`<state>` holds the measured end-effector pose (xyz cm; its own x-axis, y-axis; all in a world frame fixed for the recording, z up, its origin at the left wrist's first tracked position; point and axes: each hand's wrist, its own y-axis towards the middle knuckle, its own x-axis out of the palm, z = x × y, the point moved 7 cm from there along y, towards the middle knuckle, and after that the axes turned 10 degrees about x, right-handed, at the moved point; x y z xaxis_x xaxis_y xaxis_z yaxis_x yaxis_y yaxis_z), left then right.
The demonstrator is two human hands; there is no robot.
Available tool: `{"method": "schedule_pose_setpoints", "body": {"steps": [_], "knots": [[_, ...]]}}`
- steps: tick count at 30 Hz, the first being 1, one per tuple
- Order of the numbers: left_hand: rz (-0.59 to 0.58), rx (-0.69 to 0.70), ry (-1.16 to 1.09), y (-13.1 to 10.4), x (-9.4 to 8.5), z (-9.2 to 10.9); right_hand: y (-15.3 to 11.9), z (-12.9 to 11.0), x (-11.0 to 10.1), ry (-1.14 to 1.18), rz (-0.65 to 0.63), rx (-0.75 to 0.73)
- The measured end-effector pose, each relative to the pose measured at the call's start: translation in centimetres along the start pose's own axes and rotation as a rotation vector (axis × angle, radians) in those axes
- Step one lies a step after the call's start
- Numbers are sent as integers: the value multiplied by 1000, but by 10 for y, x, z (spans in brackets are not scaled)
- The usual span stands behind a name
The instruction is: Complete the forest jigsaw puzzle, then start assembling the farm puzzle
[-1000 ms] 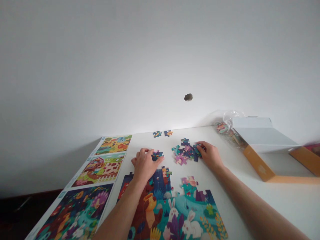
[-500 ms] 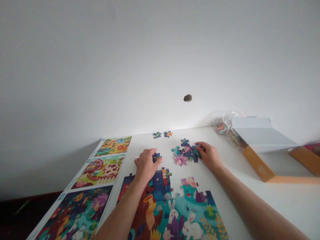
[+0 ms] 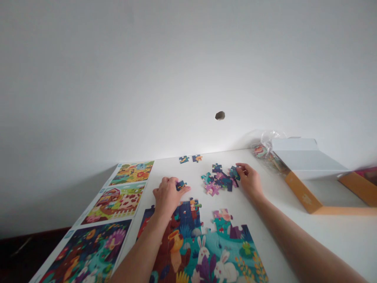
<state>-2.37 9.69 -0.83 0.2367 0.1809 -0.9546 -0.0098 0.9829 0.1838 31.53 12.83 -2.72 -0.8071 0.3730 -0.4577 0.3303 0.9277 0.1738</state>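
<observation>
My left hand (image 3: pixel 168 194) is just above the far edge of the partly joined jigsaw puzzle (image 3: pixel 210 249), its thumb and fingers closed around a dark blue puzzle piece (image 3: pixel 181 186). To the right, my right hand (image 3: pixel 250 180) pinches a dark teal puzzle piece (image 3: pixel 234 173) at the right side of a loose pile of pieces (image 3: pixel 216 184). Purple, teal and navy pieces overlap in that pile. Rabbits, a bear with a honey pot and a frog show on the joined part, whose far side has a gap. My left forearm covers some of its left side.
Two loose pieces (image 3: pixel 191 158) lie near the wall. A picture sheet (image 3: pixel 106 232) with three scenes runs along the left table edge. At right stand an open orange and white box (image 3: pixel 312 204) and a clear plastic bag (image 3: pixel 268 153) of pieces.
My right hand has shifted slightly up and right, drawing its piece toward the pile's edge. My left hand has moved a little left, with the dark blue piece more exposed.
</observation>
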Motion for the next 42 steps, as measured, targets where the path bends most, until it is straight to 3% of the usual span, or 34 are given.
{"method": "schedule_pose_setpoints", "body": {"steps": [5, 11, 16, 24, 29, 32, 36, 39, 42], "knots": [[134, -2, -183, 1, -1, -3, 0, -1, 0, -165, 19, 5], [300, 18, -802, 6, 0, -5, 4, 5, 7, -323, -8, -46], [268, -57, -1050, 5, 8, -4, 5, 8, 10, -391, 10, -85], [131, 33, -1214, 1, 5, 19, 5, 10, 10, -443, 54, -88], [68, 124, -1175, -2, 2, 29, -6, -20, -3, -265, 103, -176], [11, 183, -1168, -6, 1, 38, -29, -54, -1, -113, -8, -310], [-85, 228, -1169, -11, 3, 51, -73, -89, 22, 30, -335, -388], [-159, 289, -1178, -15, 4, 61, -98, -98, 40, 81, -522, -385], [-172, 321, -1157, -16, 4, 64, -102, -93, 48, 103, -550, -346]]}}
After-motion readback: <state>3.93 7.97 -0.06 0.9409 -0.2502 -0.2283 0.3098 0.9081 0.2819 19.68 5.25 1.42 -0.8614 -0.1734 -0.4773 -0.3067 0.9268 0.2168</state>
